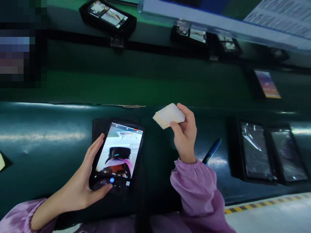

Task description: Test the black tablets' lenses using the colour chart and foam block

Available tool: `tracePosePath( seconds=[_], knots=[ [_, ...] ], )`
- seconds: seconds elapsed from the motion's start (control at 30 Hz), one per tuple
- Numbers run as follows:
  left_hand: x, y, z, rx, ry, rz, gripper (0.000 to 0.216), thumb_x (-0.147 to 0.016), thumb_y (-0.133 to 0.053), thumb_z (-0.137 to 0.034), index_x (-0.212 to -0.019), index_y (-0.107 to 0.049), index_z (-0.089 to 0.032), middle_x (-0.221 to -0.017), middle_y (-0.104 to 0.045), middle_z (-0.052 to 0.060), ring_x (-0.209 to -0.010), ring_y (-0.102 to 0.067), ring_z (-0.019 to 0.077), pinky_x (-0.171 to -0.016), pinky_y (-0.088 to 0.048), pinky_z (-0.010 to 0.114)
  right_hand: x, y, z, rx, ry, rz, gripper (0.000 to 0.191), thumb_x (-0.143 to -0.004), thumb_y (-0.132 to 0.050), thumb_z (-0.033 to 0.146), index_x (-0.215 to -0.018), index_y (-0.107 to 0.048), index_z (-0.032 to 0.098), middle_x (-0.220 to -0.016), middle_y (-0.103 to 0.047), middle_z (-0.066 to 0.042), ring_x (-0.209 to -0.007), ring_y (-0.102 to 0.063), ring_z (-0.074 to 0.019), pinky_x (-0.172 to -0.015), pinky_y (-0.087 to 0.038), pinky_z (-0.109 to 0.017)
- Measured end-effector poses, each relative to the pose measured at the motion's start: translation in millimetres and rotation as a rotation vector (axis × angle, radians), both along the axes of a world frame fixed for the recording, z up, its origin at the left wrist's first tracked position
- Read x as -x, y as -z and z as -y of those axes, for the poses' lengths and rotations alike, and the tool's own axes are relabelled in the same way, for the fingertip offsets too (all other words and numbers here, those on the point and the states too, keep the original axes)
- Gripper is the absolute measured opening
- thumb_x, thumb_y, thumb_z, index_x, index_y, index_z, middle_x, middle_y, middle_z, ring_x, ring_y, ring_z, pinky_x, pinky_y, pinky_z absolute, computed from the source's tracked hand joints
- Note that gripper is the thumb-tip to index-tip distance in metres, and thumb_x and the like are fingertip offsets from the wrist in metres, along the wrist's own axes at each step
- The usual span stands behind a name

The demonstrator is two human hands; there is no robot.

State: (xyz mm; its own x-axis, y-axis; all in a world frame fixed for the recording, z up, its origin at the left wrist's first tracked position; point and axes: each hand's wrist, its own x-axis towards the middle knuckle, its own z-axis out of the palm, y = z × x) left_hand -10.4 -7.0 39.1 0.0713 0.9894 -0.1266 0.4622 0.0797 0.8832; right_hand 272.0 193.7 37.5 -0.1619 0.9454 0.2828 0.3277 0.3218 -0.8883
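Note:
A black smartphone (119, 152) tilts above a black tray or mat at the left of centre, its lit screen showing a camera view of a person in a cap. My left hand (85, 181) grips its left side, fingers along the edge and thumb on the lower screen near the blue shutter button. Pinched between thumb and fingers of my right hand (186, 132) is a folded whitish wiping cloth (168, 116), held up off the bench, apart from the phone. Whether it is fabric or paper is unclear. A dark blue pen (212, 151) lies beside my right sleeve.
Two black trays holding film-covered devices, a nearer one (257, 150) and a farther one (289, 153), sit at the right. Beyond the bench edge runs a green conveyor (121, 87) carrying a lit phone (267, 84). Opened devices (108, 16) stand farther back, under an overhanging panel (218, 22).

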Motion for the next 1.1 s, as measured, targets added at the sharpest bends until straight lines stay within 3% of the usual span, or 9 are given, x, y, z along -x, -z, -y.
tracePosePath(
  seconds=[0.23,0.47,0.77,1.1],
  knots=[
    [0.3,2.9,1.4,-0.01,-0.002,-0.01,0.104,-0.091,-0.076,-0.033,-0.17,-0.008,-0.033,-0.177,-0.01,0.013,-0.16,-0.017,0.0458,-0.12,-0.023,0.074,9.2,5.4,9.5,0.093,-0.229,-0.021,0.038,-0.103,-0.06,0.037,-0.14,-0.055,0.032,-0.135,-0.062,-0.007,-0.115,-0.067,-0.027,-0.097,-0.064,-0.044],
    [1.8,1.9,2.2,-0.014,0.004,-0.031,0.103,-0.092,-0.075,-0.031,-0.17,-0.007,-0.031,-0.176,-0.01,0.014,-0.16,-0.017,0.0441,-0.121,-0.022,0.074,15.5,4.9,9.0,-0.023,-0.408,-0.085,0.037,-0.106,-0.058,0.023,-0.142,-0.056,0.034,-0.14,-0.062,-0.005,-0.128,-0.063,-0.0248,-0.105,-0.059,-0.042],
    [0.6,-2.7,-4.3,-0.041,0.035,-0.04,0.107,-0.091,-0.076,-0.027,-0.17,-0.005,-0.029,-0.177,-0.007,0.012,-0.163,-0.011,0.0388,-0.128,-0.016,0.068,24.0,0.1,7.8,-0.24,-0.361,0.07,0.045,-0.101,-0.057,0.004,-0.136,-0.063,0.031,-0.137,-0.067,-0.004,-0.128,-0.065,-0.0216,-0.103,-0.06,-0.037],
    [3.6,-5.2,-7.4,-0.003,0.056,-0.033,0.113,-0.088,-0.08,-0.027,-0.17,-0.003,-0.027,-0.177,-0.004,0.009,-0.164,-0.008,0.0341,-0.132,-0.019,0.058,26.1,4.2,6.6,-0.252,-0.338,0.088,0.047,-0.099,-0.061,0.005,-0.136,-0.064,0.033,-0.137,-0.068,-0.003,-0.127,-0.066,-0.024,-0.099,-0.063,-0.039]
  ],
)
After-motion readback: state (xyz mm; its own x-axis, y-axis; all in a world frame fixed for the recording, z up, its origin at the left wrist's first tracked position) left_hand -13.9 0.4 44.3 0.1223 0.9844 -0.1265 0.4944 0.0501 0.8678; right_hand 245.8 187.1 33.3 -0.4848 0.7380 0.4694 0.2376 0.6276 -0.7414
